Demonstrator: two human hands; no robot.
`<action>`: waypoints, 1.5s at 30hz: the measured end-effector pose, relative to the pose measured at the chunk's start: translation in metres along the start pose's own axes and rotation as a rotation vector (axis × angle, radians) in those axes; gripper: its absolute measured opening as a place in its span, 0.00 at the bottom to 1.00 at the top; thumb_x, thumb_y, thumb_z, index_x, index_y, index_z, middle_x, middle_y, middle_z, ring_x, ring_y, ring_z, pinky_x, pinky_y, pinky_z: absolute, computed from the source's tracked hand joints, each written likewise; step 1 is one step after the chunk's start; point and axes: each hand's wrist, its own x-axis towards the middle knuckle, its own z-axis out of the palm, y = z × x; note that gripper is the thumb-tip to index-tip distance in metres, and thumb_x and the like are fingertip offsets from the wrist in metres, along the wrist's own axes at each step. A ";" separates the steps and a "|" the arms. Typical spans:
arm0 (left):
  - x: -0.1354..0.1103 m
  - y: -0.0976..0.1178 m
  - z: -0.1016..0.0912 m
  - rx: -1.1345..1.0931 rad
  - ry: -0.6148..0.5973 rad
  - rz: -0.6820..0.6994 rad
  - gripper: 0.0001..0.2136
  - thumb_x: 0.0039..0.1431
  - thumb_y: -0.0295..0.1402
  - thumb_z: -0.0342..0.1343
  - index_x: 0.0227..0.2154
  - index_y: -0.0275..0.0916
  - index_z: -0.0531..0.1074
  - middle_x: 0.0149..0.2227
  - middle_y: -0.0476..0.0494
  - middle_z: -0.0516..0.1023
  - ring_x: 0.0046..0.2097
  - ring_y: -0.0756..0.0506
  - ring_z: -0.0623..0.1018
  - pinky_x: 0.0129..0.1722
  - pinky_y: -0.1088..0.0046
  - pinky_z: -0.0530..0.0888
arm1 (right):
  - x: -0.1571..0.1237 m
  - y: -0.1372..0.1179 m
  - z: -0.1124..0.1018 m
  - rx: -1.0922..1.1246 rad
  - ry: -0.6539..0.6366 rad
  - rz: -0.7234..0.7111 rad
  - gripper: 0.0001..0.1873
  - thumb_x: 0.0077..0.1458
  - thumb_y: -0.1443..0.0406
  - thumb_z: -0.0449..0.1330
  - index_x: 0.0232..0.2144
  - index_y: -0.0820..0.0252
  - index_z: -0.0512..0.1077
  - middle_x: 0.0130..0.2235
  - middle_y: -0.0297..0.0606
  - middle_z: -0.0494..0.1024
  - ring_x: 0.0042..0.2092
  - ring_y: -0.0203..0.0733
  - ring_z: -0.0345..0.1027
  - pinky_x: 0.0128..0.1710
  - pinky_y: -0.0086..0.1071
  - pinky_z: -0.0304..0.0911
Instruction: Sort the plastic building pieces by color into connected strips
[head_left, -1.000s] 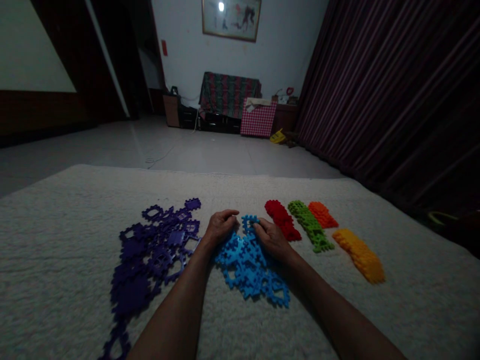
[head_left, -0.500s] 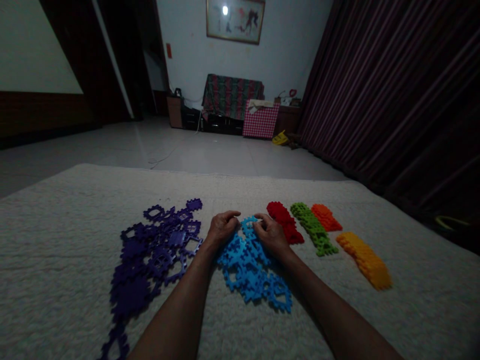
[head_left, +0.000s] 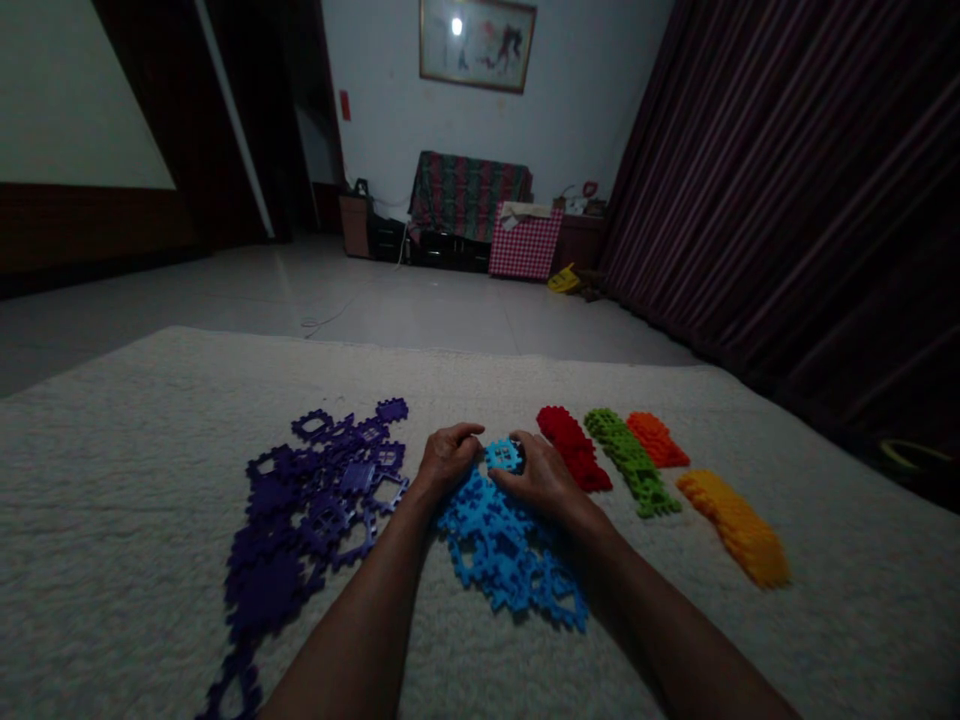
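Between my hands lies a light-blue toothed plastic tile with a window pattern (head_left: 503,456), at the far end of a loose heap of light-blue interlocking tiles (head_left: 495,545). My right hand (head_left: 541,472) has its thumb and fingers around the right side of that window tile. Cupped at the heap's upper left edge, my left hand (head_left: 450,458) has its index finger stretched out and its thumb close to the tile; no piece shows in it. Its lower fingers are partly hidden.
Left of the heap spread dark purple tiles (head_left: 270,590). To the right lie rows of red tiles (head_left: 574,450), green tiles (head_left: 630,460), orange tiles (head_left: 657,440) and yellow tiles (head_left: 735,525). All rest on a cream quilted cover (head_left: 480,385).
My right thumb and fingers have come around a blue window tile at the far end of the heap. My left hand has hardly moved. The view has shifted slightly.
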 end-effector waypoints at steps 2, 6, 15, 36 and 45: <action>0.000 0.000 0.000 -0.027 0.002 -0.002 0.16 0.50 0.29 0.51 0.40 0.36 0.80 0.29 0.44 0.82 0.30 0.48 0.78 0.32 0.75 0.73 | 0.000 -0.002 0.001 -0.027 0.007 0.016 0.35 0.49 0.56 0.64 0.55 0.69 0.66 0.51 0.52 0.72 0.53 0.50 0.67 0.53 0.38 0.61; 0.001 0.001 0.000 -0.150 0.090 -0.046 0.16 0.49 0.30 0.52 0.40 0.35 0.79 0.27 0.45 0.80 0.28 0.49 0.78 0.30 0.76 0.73 | 0.000 -0.005 0.002 -0.048 0.016 0.054 0.33 0.50 0.55 0.63 0.54 0.68 0.67 0.50 0.53 0.72 0.54 0.50 0.66 0.52 0.37 0.62; 0.004 0.003 0.003 -0.294 0.179 -0.173 0.16 0.47 0.31 0.54 0.40 0.35 0.78 0.27 0.46 0.79 0.23 0.51 0.76 0.22 0.79 0.70 | 0.005 -0.002 0.005 -0.089 -0.002 0.063 0.30 0.48 0.55 0.65 0.51 0.66 0.69 0.47 0.51 0.74 0.51 0.50 0.69 0.48 0.35 0.62; 0.006 -0.006 0.003 -0.263 0.180 -0.109 0.15 0.49 0.30 0.53 0.40 0.35 0.79 0.29 0.44 0.81 0.24 0.52 0.76 0.24 0.79 0.71 | 0.056 -0.009 0.015 -0.302 0.177 0.115 0.19 0.56 0.57 0.57 0.44 0.66 0.73 0.45 0.55 0.74 0.47 0.52 0.71 0.44 0.36 0.64; 0.004 -0.002 0.002 -0.251 0.183 -0.120 0.15 0.49 0.29 0.53 0.39 0.35 0.79 0.28 0.45 0.80 0.23 0.52 0.76 0.23 0.79 0.70 | 0.055 -0.008 0.018 -0.321 0.132 0.141 0.22 0.58 0.57 0.55 0.45 0.70 0.72 0.47 0.58 0.72 0.51 0.55 0.68 0.49 0.37 0.62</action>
